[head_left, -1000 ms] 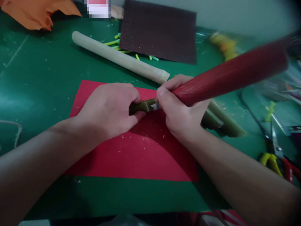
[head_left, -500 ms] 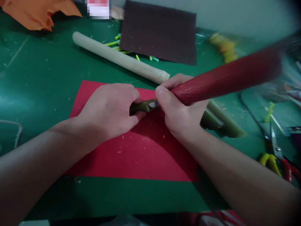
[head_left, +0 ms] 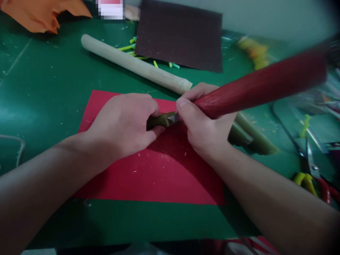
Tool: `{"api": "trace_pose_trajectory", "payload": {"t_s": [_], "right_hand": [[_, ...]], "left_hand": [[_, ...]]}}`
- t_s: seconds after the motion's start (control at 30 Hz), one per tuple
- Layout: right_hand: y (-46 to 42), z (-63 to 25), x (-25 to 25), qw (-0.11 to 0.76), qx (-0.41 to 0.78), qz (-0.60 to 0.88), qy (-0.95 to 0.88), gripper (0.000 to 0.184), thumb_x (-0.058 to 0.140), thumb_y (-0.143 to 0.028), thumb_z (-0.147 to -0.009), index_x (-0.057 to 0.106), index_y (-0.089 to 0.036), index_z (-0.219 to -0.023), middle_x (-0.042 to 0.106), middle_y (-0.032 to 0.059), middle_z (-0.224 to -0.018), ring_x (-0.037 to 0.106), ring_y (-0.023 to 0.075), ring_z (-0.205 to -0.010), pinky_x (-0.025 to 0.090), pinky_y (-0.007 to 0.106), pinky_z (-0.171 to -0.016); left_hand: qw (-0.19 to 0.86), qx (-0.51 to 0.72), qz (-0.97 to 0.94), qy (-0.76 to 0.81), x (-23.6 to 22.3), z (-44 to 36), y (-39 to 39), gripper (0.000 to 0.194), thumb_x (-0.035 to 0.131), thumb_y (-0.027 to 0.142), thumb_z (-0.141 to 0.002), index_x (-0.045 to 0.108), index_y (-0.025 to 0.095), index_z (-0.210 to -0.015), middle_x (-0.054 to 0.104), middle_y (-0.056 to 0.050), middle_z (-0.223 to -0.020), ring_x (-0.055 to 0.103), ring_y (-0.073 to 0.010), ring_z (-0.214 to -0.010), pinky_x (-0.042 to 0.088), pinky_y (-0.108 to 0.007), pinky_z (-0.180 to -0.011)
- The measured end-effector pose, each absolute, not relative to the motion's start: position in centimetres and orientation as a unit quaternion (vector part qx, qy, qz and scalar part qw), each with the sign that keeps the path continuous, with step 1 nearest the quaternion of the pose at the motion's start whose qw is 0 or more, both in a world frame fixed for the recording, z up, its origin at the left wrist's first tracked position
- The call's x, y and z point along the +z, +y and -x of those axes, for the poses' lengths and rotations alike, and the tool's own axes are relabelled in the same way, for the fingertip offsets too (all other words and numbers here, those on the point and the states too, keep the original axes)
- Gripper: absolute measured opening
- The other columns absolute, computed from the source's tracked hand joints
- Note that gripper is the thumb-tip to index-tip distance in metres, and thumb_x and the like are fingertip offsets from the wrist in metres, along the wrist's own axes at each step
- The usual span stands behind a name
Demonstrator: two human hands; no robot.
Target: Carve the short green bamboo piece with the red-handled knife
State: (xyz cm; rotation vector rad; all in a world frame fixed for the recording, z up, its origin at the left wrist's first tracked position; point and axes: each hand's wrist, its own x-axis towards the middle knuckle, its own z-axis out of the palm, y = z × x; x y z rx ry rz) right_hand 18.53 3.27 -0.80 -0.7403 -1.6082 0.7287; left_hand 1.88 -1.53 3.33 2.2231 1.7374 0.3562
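My left hand (head_left: 124,124) is closed around a short dark olive-green piece of what looks like bamboo (head_left: 166,120), its end sticking out past my thumb and fingers. My right hand (head_left: 204,120) is wrapped round a carving knife with a thick red handle (head_left: 260,85), which slants up to the right. A small grey blade (head_left: 174,118) shows at a notch in the olive piece, close to my right thumb; the rest of the blade is hidden by my fingers. Both hands are over a red sheet (head_left: 151,177) scattered with small pale shavings.
A pale peeled stick (head_left: 132,65) lies behind my hands, beside a dark brown sheet (head_left: 180,35) and yellow-green bits. Green split pieces (head_left: 252,136) lie right of my right hand, scissors (head_left: 313,173) further right. Crumpled orange paper (head_left: 47,14) sits back left on the green table (head_left: 159,223).
The blade has shifted slightly at the notch, so the pale gap seen earlier is now mostly covered. The red handle's far end has swung a little. My left hand stays almost still.
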Motion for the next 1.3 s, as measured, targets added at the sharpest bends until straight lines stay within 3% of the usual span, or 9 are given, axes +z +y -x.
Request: {"api": "trace_pose_trajectory", "payload": {"t_s": [0.27, 0.53, 0.7, 0.9, 1.13, 1.3], "right_hand": [[3.33, -18.53, -0.85, 0.589, 0.298, 0.310, -0.685, 0.020, 0.067, -0.017, -0.081, 0.060, -0.026, -0.064, 0.062, -0.0046, -0.064, 0.061, 0.0132, -0.062, 0.055, 0.030, -0.062], [3.43, -18.59, -0.77, 0.578, 0.314, 0.309, -0.687, 0.025, 0.067, -0.014, -0.078, 0.056, -0.025, -0.060, 0.058, -0.0043, -0.059, 0.058, 0.0131, -0.057, 0.051, 0.030, -0.057], [3.28, -18.49, -0.94, 0.586, 0.300, 0.322, -0.680, 0.022, 0.068, -0.018, -0.082, 0.057, -0.026, -0.065, 0.061, -0.0041, -0.065, 0.062, 0.0141, -0.063, 0.054, 0.032, -0.064], [3.28, -18.36, -0.85, 0.596, 0.323, 0.305, -0.670, 0.023, 0.065, -0.009, -0.076, 0.058, -0.025, -0.061, 0.056, -0.0059, -0.060, 0.056, 0.0109, -0.057, 0.050, 0.027, -0.056], [3.19, -18.47, -0.83, 0.593, 0.303, 0.310, -0.679, 0.020, 0.069, -0.016, -0.082, 0.061, -0.025, -0.065, 0.061, -0.0049, -0.065, 0.061, 0.0128, -0.064, 0.054, 0.031, -0.065], [3.16, -18.47, -0.75, 0.580, 0.314, 0.329, -0.676, 0.023, 0.067, -0.014, -0.079, 0.057, -0.025, -0.062, 0.057, -0.0050, -0.061, 0.057, 0.0119, -0.058, 0.051, 0.029, -0.057]], "left_hand": [[0.142, 0.132, -0.775, 0.602, 3.17, -1.83, -1.53, 0.020, 0.060, 0.042, -0.090, 0.068, 0.025, -0.082, 0.069, -0.006, -0.083, 0.068, -0.0264, -0.086, 0.053, -0.041, -0.076], [0.147, 0.136, -0.781, 0.591, 3.16, -1.76, -1.51, 0.018, 0.061, 0.039, -0.089, 0.069, 0.024, -0.084, 0.070, -0.005, -0.084, 0.068, -0.0251, -0.086, 0.053, -0.038, -0.075], [0.159, 0.123, -0.768, 0.608, 3.29, -1.90, -1.44, 0.019, 0.062, 0.040, -0.089, 0.069, 0.023, -0.084, 0.069, -0.007, -0.087, 0.068, -0.0284, -0.089, 0.053, -0.042, -0.077], [0.149, 0.133, -0.779, 0.594, 3.24, -1.79, -1.45, 0.019, 0.060, 0.040, -0.090, 0.067, 0.024, -0.084, 0.070, -0.006, -0.086, 0.067, -0.0256, -0.085, 0.052, -0.039, -0.074], [0.128, 0.131, -0.783, 0.594, 2.98, -1.85, -1.56, 0.015, 0.062, 0.038, -0.088, 0.065, 0.024, -0.084, 0.069, -0.006, -0.086, 0.067, -0.0262, -0.089, 0.054, -0.039, -0.076], [0.120, 0.097, -0.784, 0.601, 3.16, -2.14, -1.52, 0.016, 0.062, 0.038, -0.089, 0.064, 0.022, -0.089, 0.068, -0.007, -0.092, 0.066, -0.0282, -0.090, 0.050, -0.039, -0.074]]}}
